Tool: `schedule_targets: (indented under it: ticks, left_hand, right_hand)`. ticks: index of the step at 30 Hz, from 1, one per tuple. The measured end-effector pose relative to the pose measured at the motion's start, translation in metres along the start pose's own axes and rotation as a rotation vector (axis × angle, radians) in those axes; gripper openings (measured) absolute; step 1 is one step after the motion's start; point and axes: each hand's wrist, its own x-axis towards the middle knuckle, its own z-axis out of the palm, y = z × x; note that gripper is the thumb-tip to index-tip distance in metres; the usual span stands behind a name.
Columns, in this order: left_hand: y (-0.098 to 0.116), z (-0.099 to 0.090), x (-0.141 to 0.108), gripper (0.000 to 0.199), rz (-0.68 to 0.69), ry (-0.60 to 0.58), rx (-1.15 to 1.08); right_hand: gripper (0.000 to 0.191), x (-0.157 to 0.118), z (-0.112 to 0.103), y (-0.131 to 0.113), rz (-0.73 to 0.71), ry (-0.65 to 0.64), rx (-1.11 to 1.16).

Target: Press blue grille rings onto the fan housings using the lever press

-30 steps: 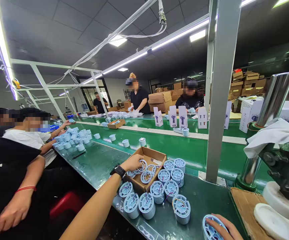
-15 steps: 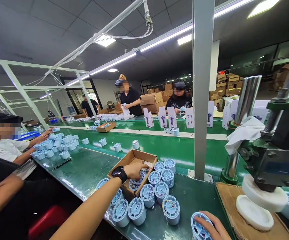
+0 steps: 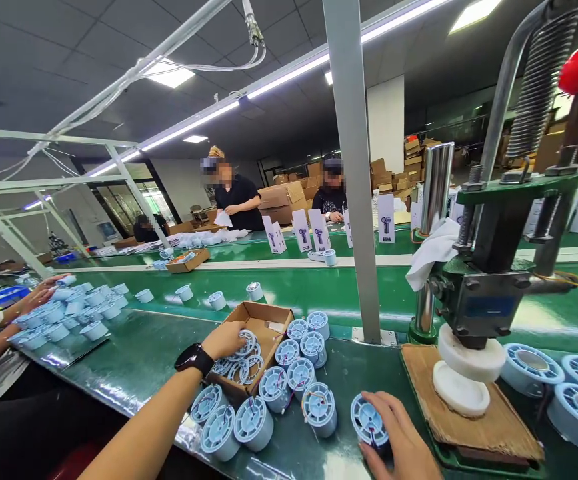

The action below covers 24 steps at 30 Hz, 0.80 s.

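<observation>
My left hand [image 3: 225, 340], with a black watch on its wrist, reaches into an open cardboard box [image 3: 279, 317]. Its fingertips are at the pale blue rings [image 3: 253, 369] there; whether they grip one is hidden. My right hand [image 3: 393, 433] is wrapped round a pale blue round housing [image 3: 367, 420] standing on the green table, its spoked top facing up and a dark wire at its near side. Between the hands, several similar housings [image 3: 319, 408] with thin wires stand beside the box.
A green press [image 3: 489, 300] with white round pads stands at the right, above a cardboard-covered base [image 3: 419, 380]. More housings [image 3: 576, 417] sit beyond it. A grey post [image 3: 353, 200] rises behind. At the left, a co-worker's hands [image 3: 43, 293] touch piled housings [image 3: 76, 307].
The view has turned to the right, bringing more of the press in. My left hand has shifted within the box towards its left side, uncovering the rings. My right hand still holds its housing.
</observation>
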Motion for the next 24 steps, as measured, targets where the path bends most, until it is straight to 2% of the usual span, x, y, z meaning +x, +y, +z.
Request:
schedule_targets:
  ticks: [2,4,6,7,9,12,15,17,20,22,24]
  left_hand:
    - [0.001,-0.001,0.0,0.028,0.012,-0.002,-0.009]
    - [0.004,-0.002,-0.001,0.028,0.024,-0.005,-0.019]
    - [0.008,-0.004,-0.003,0.028,0.034,-0.005,-0.03]
    - [0.009,-0.005,-0.004,0.029,0.038,-0.002,-0.038]
    - [0.011,-0.005,-0.007,0.028,0.04,0.004,-0.054]
    - [0.013,-0.004,-0.011,0.027,0.027,0.034,-0.08]
    - [0.022,-0.009,-0.018,0.031,0.014,0.125,-0.109]
    - [0.036,-0.017,-0.031,0.041,0.017,0.235,-0.134]
    - [0.07,-0.026,-0.069,0.041,0.069,0.395,-0.188]
    - [0.096,-0.021,-0.102,0.032,0.168,0.449,-0.244]
    - [0.121,-0.004,-0.134,0.025,0.291,0.497,-0.312]
  right_hand:
    - [0.05,0.025,-0.004,-0.008,0.048,-0.123,0.032]
    - [0.054,0.053,-0.006,-0.018,0.2,-0.274,0.112]
    - [0.059,0.076,-0.007,-0.026,0.335,-0.367,0.222]
    - [0.06,0.083,-0.006,-0.029,0.351,-0.391,0.276]
    - [0.058,0.088,-0.004,-0.031,0.328,-0.407,0.355]
    - [0.052,0.081,0.002,-0.029,0.331,-0.409,0.429]
    - [0.053,0.068,0.003,-0.028,0.337,-0.369,0.449]
    - [0.049,0.062,0.002,-0.03,0.294,-0.274,0.414]
    - [0.037,0.053,-0.001,-0.037,0.085,-0.115,0.331]
    - [0.033,0.05,-0.002,-0.044,-0.079,-0.071,0.272]
    - [0.039,0.051,-0.001,-0.052,-0.198,-0.041,0.158]
